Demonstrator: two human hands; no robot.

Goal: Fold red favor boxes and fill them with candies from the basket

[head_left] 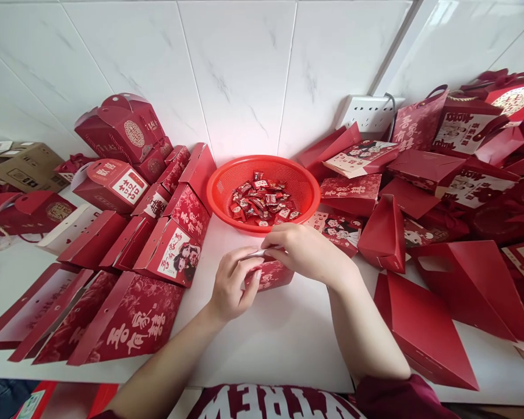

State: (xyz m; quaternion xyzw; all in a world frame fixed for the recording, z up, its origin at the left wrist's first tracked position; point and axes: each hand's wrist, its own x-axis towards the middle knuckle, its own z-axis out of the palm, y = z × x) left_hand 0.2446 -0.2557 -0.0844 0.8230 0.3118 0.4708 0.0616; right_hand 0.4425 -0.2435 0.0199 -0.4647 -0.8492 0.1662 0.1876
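Note:
Between my two hands stands a small red gift box (269,276) with a pale floral and character print. My left hand (233,285) grips its left side, thumb on the front and fingers at the top edge. Bent over the top from the right, my right hand (294,247) pinches the box's upper edge, where a whitish strip shows. The right fingertips are partly hidden. Just behind the hands sits a red plastic basket (216,203) holding many small wrapped candies (262,201).
Rows of red gift boxes (135,317) line the left, with handled boxes (117,186) and a cardboard carton (26,166) behind. Red boxes and bags (428,326) are heaped on the right. A white power strip (369,113) leans against the tiled wall (244,75).

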